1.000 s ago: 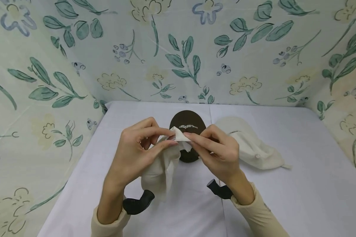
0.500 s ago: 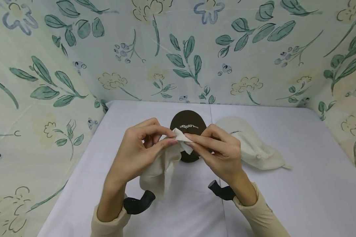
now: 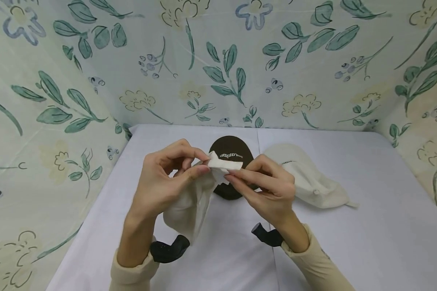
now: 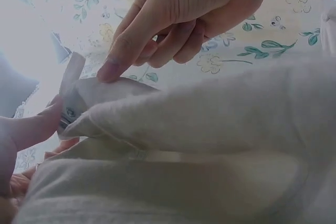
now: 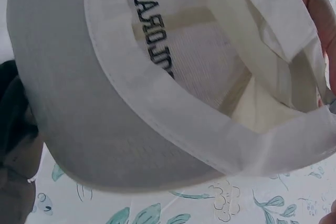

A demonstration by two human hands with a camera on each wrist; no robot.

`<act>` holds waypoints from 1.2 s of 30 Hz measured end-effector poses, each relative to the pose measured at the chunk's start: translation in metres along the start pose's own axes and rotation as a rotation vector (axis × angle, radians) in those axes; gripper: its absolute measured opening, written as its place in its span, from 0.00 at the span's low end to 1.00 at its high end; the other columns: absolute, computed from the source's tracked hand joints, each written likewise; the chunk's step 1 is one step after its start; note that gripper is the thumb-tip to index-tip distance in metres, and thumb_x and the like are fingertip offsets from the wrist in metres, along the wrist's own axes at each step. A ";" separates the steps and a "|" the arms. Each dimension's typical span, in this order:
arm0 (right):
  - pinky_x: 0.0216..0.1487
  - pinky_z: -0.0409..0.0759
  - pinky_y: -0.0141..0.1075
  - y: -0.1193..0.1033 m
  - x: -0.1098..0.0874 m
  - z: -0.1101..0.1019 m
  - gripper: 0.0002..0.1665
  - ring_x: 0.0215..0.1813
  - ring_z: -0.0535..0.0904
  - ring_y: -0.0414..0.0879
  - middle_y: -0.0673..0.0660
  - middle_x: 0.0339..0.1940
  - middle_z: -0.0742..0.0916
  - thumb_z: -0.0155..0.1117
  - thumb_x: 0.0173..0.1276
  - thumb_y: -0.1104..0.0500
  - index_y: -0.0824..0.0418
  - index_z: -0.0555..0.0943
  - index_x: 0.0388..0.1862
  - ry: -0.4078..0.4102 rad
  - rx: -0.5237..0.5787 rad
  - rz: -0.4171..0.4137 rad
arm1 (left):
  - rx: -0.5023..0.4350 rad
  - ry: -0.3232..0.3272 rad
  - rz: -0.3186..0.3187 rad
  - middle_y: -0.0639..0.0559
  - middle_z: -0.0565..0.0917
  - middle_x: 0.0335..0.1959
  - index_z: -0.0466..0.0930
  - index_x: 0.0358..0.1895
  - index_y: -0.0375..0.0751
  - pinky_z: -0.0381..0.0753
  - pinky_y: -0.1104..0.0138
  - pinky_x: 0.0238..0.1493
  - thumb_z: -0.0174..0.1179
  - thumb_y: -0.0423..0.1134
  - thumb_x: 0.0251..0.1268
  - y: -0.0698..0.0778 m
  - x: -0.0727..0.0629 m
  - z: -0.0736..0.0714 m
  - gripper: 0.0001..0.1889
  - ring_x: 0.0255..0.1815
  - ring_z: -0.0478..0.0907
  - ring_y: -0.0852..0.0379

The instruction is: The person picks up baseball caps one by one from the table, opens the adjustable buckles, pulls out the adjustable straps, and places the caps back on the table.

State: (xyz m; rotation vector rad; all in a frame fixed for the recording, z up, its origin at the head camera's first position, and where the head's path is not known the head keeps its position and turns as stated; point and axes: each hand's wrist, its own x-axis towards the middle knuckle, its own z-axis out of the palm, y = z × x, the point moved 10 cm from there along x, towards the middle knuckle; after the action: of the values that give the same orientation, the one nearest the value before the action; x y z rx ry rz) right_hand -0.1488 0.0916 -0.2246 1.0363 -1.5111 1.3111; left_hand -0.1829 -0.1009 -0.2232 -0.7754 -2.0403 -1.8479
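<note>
I hold a cream cap (image 3: 188, 207) up over the table; its body hangs down under my left hand (image 3: 203, 163). That hand pinches the cap's white back strap (image 3: 225, 164) between thumb and forefinger. My right hand (image 3: 234, 176) pinches the same strap from the other side, so it runs flat between the two hands. In the left wrist view cream fabric (image 4: 210, 145) fills the lower half and fingertips (image 4: 107, 69) touch the strap end (image 4: 71, 77). In the right wrist view I see the cap's inside (image 5: 210, 66), its sweatband with dark lettering and the grey brim (image 5: 58, 93).
A dark brown cap (image 3: 233, 148) with white lettering lies on the white table (image 3: 367, 226) just behind my hands. A second cream cap (image 3: 305, 178) lies to its right. Floral cloth walls (image 3: 58, 101) close in the back and both sides.
My left hand has drawn a little up and to the left. More of the strap now shows, stretched flat between the hands. The right hand has barely moved.
</note>
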 end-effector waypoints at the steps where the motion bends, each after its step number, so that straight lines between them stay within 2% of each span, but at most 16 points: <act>1: 0.25 0.62 0.24 0.000 0.000 0.000 0.07 0.23 0.66 0.38 0.55 0.19 0.78 0.79 0.62 0.64 0.69 0.92 0.33 0.016 0.009 -0.002 | -0.020 0.014 0.003 0.52 0.73 0.26 0.88 0.38 0.34 0.67 0.70 0.31 0.73 0.22 0.56 0.000 0.000 -0.001 0.08 0.32 0.67 0.58; 6: 0.25 0.62 0.24 0.002 -0.003 -0.001 0.06 0.21 0.66 0.39 0.56 0.18 0.78 0.80 0.60 0.66 0.68 0.92 0.34 0.081 0.050 0.005 | -0.100 0.042 0.010 0.52 0.73 0.26 0.86 0.38 0.28 0.68 0.70 0.31 0.73 0.21 0.56 0.001 0.002 -0.001 0.07 0.32 0.68 0.59; 15: 0.24 0.63 0.26 0.009 -0.008 -0.003 0.05 0.23 0.65 0.39 0.55 0.18 0.73 0.79 0.61 0.65 0.68 0.93 0.34 0.120 0.148 0.115 | -0.065 0.048 -0.020 0.51 0.76 0.25 0.89 0.38 0.31 0.65 0.69 0.30 0.75 0.21 0.52 0.002 0.000 0.005 0.10 0.30 0.65 0.58; 21: 0.22 0.60 0.25 0.008 -0.007 -0.009 0.04 0.21 0.62 0.38 0.55 0.16 0.73 0.78 0.61 0.68 0.69 0.92 0.33 0.157 0.182 0.130 | -0.072 0.057 -0.015 0.51 0.73 0.24 0.89 0.38 0.30 0.65 0.69 0.30 0.76 0.20 0.49 0.003 0.000 0.008 0.12 0.29 0.65 0.58; 25: 0.22 0.58 0.24 0.008 -0.007 -0.010 0.03 0.21 0.61 0.38 0.54 0.16 0.72 0.77 0.61 0.69 0.70 0.92 0.33 0.174 0.193 0.140 | -0.037 0.086 0.020 0.51 0.70 0.24 0.90 0.39 0.32 0.65 0.70 0.27 0.78 0.20 0.47 0.008 -0.002 0.008 0.14 0.28 0.65 0.58; 31: 0.22 0.58 0.25 0.013 -0.008 -0.012 0.02 0.20 0.61 0.37 0.53 0.14 0.70 0.78 0.61 0.68 0.67 0.92 0.33 0.194 0.212 0.200 | 0.028 0.154 0.120 0.52 0.68 0.23 0.91 0.39 0.32 0.63 0.72 0.23 0.78 0.20 0.45 0.019 -0.005 0.007 0.15 0.26 0.65 0.59; 36: 0.21 0.57 0.25 0.015 -0.009 -0.012 0.03 0.20 0.60 0.36 0.50 0.14 0.67 0.79 0.60 0.68 0.68 0.91 0.30 0.190 0.192 0.239 | 0.063 0.151 0.169 0.52 0.69 0.25 0.90 0.39 0.32 0.63 0.73 0.20 0.77 0.19 0.47 0.023 -0.004 0.008 0.14 0.27 0.65 0.61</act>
State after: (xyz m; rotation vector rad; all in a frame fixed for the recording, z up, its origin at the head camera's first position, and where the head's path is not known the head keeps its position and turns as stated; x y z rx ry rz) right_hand -0.1591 0.1054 -0.2363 0.8384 -1.4177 1.6995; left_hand -0.1657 -0.0926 -0.2075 -0.7422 -1.8695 -1.6873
